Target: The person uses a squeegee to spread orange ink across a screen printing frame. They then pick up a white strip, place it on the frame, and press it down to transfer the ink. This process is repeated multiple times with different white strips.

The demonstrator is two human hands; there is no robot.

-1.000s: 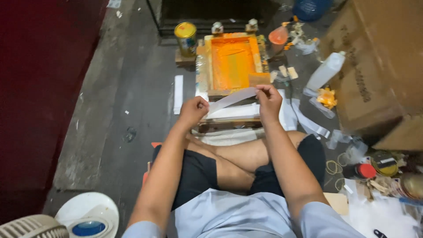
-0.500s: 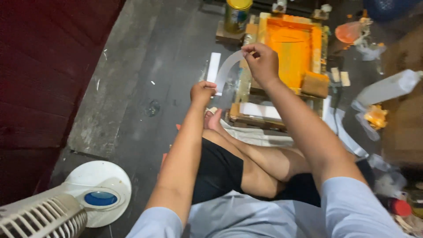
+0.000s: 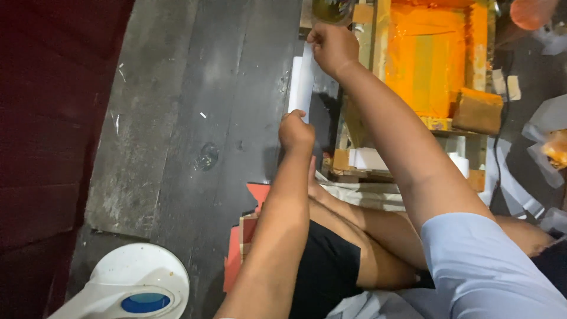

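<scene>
A narrow white strip of paper-like material [image 3: 302, 85] is pinched at both ends: its far end is gripped by the clenched fingers of the right hand [image 3: 332, 46], and its near end is gripped by the closed fingers of the left hand [image 3: 295, 131]. The strip is held stretched lengthwise above the dark grey floor [image 3: 195, 106], just to the left of a wooden frame with an orange-stained screen [image 3: 434, 56]. A brown block smeared with orange [image 3: 477, 110] is seen resting at the frame's near right corner. A round tin with a yellowish label [image 3: 332, 10] is placed just beyond the right hand. Bare crossed legs in black shorts [image 3: 331, 272] are visible below the forearms. A white round fan base with a blue oval [image 3: 139, 289] is seen at the lower left
</scene>
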